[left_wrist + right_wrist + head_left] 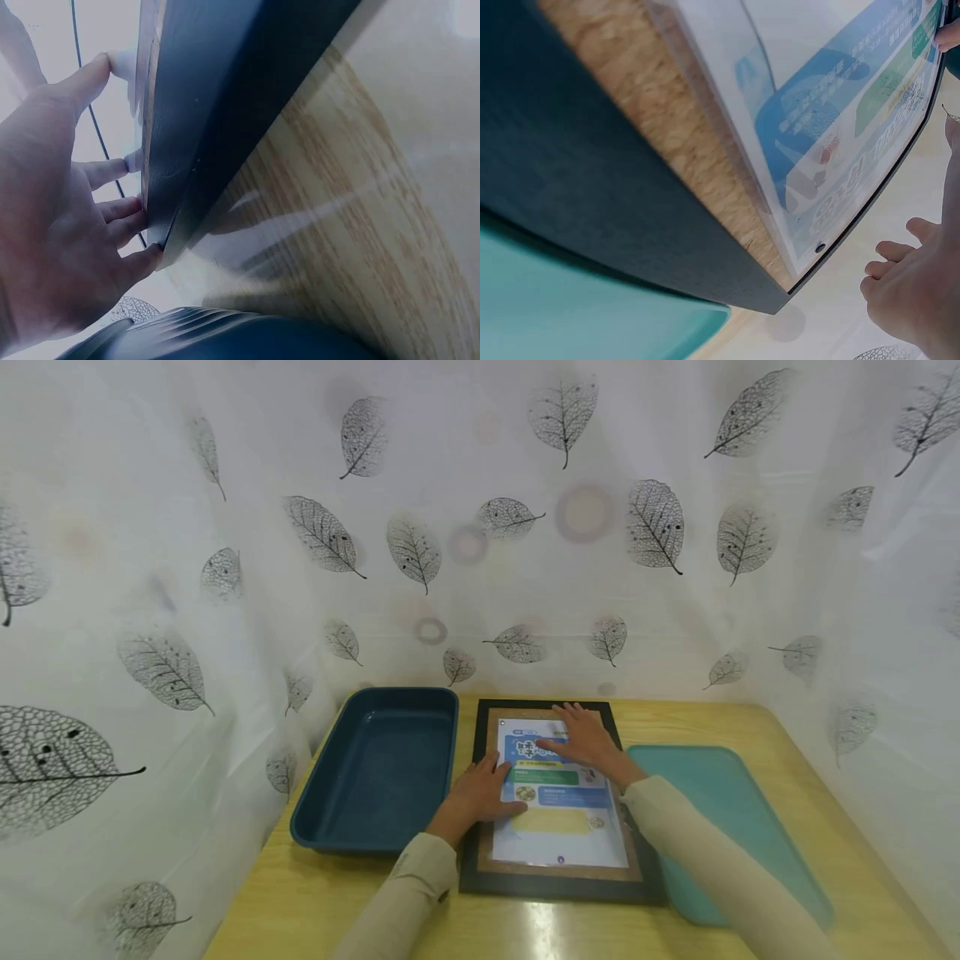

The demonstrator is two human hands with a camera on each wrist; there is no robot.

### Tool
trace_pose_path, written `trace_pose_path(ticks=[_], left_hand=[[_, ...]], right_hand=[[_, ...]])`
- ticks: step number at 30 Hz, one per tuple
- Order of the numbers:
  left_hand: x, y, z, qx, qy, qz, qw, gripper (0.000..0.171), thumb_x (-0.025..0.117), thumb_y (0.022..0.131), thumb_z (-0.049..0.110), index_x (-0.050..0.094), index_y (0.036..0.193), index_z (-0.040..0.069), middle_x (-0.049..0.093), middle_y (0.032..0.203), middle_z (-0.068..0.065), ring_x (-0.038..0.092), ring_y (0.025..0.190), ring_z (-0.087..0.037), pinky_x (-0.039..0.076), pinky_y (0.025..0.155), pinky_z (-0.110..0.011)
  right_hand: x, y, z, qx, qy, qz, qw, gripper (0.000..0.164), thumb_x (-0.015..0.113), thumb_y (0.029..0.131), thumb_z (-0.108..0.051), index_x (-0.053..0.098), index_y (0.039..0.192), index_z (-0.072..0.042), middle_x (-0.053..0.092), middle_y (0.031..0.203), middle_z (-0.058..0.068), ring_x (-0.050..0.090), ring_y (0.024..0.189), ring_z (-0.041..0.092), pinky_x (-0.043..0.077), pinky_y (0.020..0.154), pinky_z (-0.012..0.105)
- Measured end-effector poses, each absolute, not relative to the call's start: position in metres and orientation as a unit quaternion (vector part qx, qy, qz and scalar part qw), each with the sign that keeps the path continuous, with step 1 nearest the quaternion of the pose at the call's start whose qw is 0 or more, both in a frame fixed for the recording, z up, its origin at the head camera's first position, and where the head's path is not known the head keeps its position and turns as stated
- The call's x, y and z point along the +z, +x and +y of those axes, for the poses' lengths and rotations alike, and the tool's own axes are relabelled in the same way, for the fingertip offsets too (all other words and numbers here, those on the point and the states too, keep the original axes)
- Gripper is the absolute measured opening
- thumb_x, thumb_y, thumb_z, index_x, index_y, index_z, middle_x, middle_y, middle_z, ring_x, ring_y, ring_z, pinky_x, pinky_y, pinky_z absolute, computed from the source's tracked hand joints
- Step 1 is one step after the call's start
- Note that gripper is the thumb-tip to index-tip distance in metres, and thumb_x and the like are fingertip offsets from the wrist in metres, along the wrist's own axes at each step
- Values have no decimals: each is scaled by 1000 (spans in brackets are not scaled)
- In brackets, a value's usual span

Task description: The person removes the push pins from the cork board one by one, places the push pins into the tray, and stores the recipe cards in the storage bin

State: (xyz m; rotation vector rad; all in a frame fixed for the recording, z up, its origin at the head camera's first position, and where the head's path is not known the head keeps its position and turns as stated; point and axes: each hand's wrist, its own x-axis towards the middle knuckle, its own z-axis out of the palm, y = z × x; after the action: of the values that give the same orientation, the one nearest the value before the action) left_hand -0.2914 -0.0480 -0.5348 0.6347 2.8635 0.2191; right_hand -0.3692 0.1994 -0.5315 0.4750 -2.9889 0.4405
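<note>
A black-framed corkboard (pixel 555 887) lies on the table between two trays. On its cork sits a printed poster (pixel 551 850) with blue, green and yellow panels, and a small dark round spot (pixel 820 247) marks one corner. My left hand (pixel 480 793) is at the board's left side, fingers spread over the poster's edge; in the left wrist view its fingertips are right at the frame (pixel 187 112). My right hand (pixel 587 742) is stretched over the poster's upper right part, with its fingers extended. Neither hand holds anything.
A deep dark-blue tray (pixel 375 777) stands left of the board. To the right lies a shallow teal tray (pixel 720 827), partly covered by the right sleeve (pixel 697 835). The wooden table (pixel 690 722) meets a white leaf-print curtain (pixel 480 585) behind and at both sides.
</note>
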Motion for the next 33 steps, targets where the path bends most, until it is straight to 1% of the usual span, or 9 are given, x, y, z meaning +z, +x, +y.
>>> trace_pose_path(ticks=[5, 8, 11, 15, 18, 22, 26, 30, 33], left_hand=[[-537, -290, -47, 63, 219, 968, 102, 93, 60, 92, 72, 38, 161, 14, 28, 169, -15, 31, 154, -31, 32, 123, -49], [-540, -290, -46, 61, 220, 968, 101, 93, 60, 91, 73, 39, 161, 14, 29, 168, -15, 32, 153, -31, 34, 122, -48], [-539, -290, -45, 57, 219, 969, 101, 93, 61, 91, 74, 40, 160, 14, 30, 167, -14, 32, 153, -31, 34, 122, -48], [-534, -290, -45, 51, 216, 969, 105, 93, 61, 91, 73, 41, 160, 14, 31, 167, -15, 31, 154, -30, 34, 122, -48], [-532, -291, -45, 52, 210, 970, 109, 93, 62, 91, 72, 41, 160, 13, 31, 167, -15, 31, 154, -31, 33, 122, -48], [-531, -291, -46, 49, 206, 971, 108, 93, 62, 91, 73, 41, 159, 13, 31, 167, -15, 33, 153, -31, 34, 122, -48], [-531, -292, -46, 44, 208, 972, 104, 94, 61, 91, 73, 41, 159, 13, 32, 167, -15, 34, 152, -30, 34, 122, -47], [-532, -293, -46, 47, 210, 971, 102, 93, 61, 91, 73, 40, 160, 14, 30, 168, -14, 32, 153, -30, 33, 122, -47], [-532, -294, -47, 50, 211, 971, 101, 93, 61, 91, 73, 40, 160, 15, 30, 168, -14, 30, 154, -29, 32, 123, -48]], right_hand=[[-534, -368, 195, 160, 160, -973, 36, 94, 69, 93, -61, 39, 157, 0, 37, 159, 31, 32, 149, 50, 28, 118, 68], [-536, -367, 192, 161, 155, -974, 28, 92, 67, 94, -62, 41, 157, -1, 38, 160, 30, 32, 149, 50, 31, 115, 71], [-538, -367, 189, 162, 150, -975, 16, 91, 65, 94, -64, 41, 158, -3, 36, 162, 27, 30, 150, 49, 30, 113, 74], [-541, -371, 187, 169, 160, -973, 9, 87, 66, 95, -61, 42, 156, -3, 35, 162, 26, 30, 151, 47, 28, 118, 68], [-545, -375, 183, 172, 177, -969, 20, 80, 68, 97, -54, 45, 154, -1, 38, 160, 28, 34, 149, 48, 30, 120, 63], [-548, -377, 177, 179, 191, -964, 38, 71, 70, 98, -45, 49, 151, -2, 44, 156, 28, 41, 144, 49, 36, 116, 64], [-548, -379, 173, 187, 201, -960, 48, 67, 73, 98, -40, 53, 148, -2, 48, 153, 28, 46, 140, 48, 40, 112, 64], [-548, -382, 169, 183, 206, -960, 58, 64, 75, 97, -38, 56, 147, -3, 53, 149, 26, 50, 137, 46, 43, 111, 62], [-548, -386, 166, 188, 207, -958, 60, 61, 76, 96, -34, 57, 146, -3, 55, 147, 24, 51, 136, 45, 44, 111, 61]])
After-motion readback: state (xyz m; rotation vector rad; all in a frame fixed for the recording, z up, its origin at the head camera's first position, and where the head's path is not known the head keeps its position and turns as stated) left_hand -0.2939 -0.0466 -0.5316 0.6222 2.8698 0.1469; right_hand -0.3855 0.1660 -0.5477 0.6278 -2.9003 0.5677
